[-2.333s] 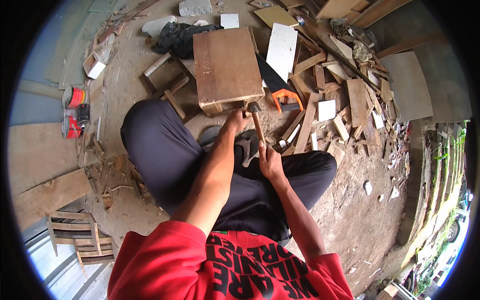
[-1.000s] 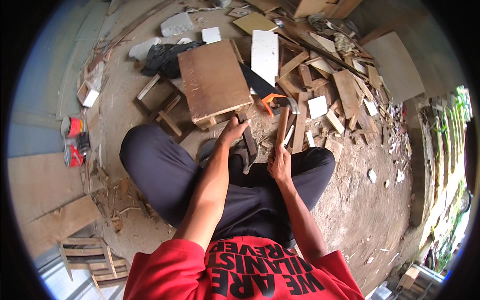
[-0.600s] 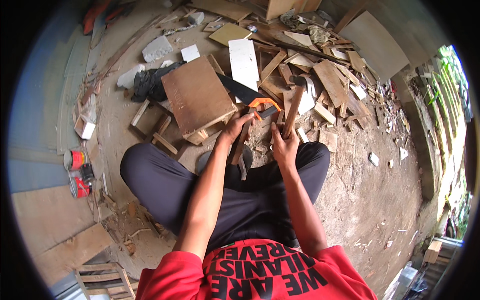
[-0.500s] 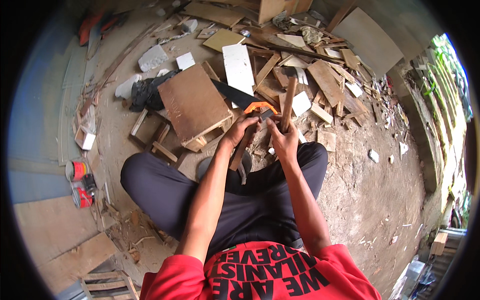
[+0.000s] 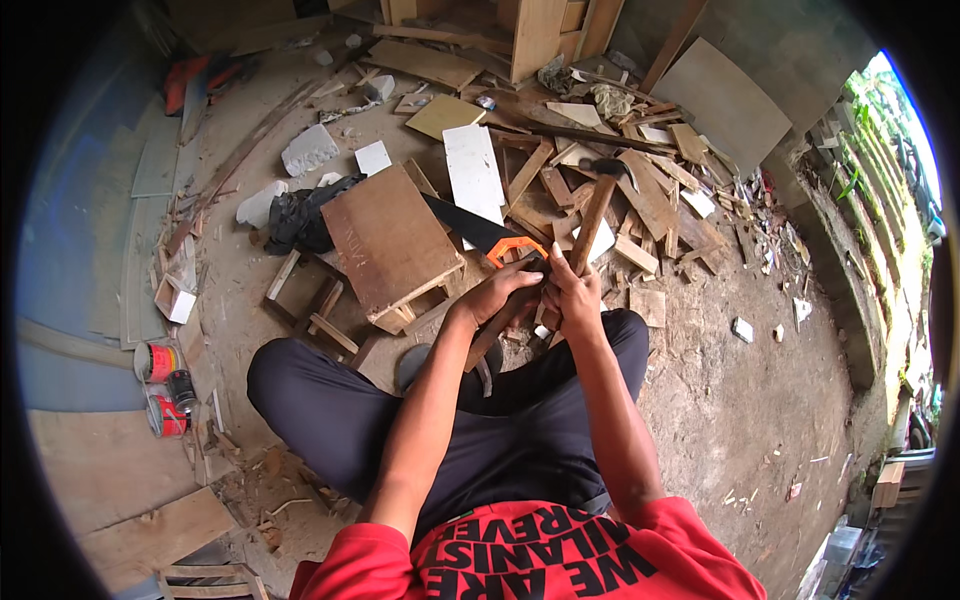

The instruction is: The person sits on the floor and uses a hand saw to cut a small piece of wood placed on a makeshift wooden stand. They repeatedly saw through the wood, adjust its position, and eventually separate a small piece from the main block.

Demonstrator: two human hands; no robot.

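Note:
My right hand (image 5: 573, 302) is closed around the wooden handle of a hammer (image 5: 592, 215), whose dark metal head points away from me. My left hand (image 5: 500, 296) grips a narrow brown strip of wood (image 5: 484, 342), which slants down towards my lap. The two hands nearly meet, and a small dark piece shows at the left fingertips; I cannot make out what it is. Just beyond them is a handsaw (image 5: 470, 226) with a black blade and orange-edged handle, close to a brown wooden box-like piece (image 5: 388, 240).
Scrap boards and wood offcuts (image 5: 650, 195) are heaped ahead, with a white board (image 5: 473, 170) among them. A black plastic bag (image 5: 300, 213) lies left of the brown piece. Red cans (image 5: 160, 363) stand at the left. A rough wall edge (image 5: 835, 260) runs along the right.
The hammer has come lower and tilted, so its head now shows. Both hands have shifted slightly downward in the picture. The view has tilted up a little.

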